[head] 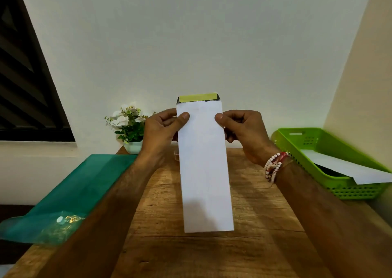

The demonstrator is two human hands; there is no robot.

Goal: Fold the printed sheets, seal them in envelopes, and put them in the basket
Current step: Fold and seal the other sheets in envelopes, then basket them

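Note:
I hold a long white envelope (204, 167) upright above the wooden table (254, 224), its open end up. A yellow-green strip on its raised flap (198, 97) shows at the top. My left hand (163, 135) pinches the upper left edge and my right hand (244, 133) pinches the upper right edge, thumbs on the front. The green basket (331, 180) stands at the right edge of the table with a white envelope (347, 167) lying in it, one end sticking over the rim. No loose printed sheets are in view.
A small potted plant with white flowers (129, 127) stands at the back of the table, left of my hands. A teal folder (70, 193) lies along the left side with a clear bag of small items (63, 224) on it. A small cup (176, 154) sits behind the envelope.

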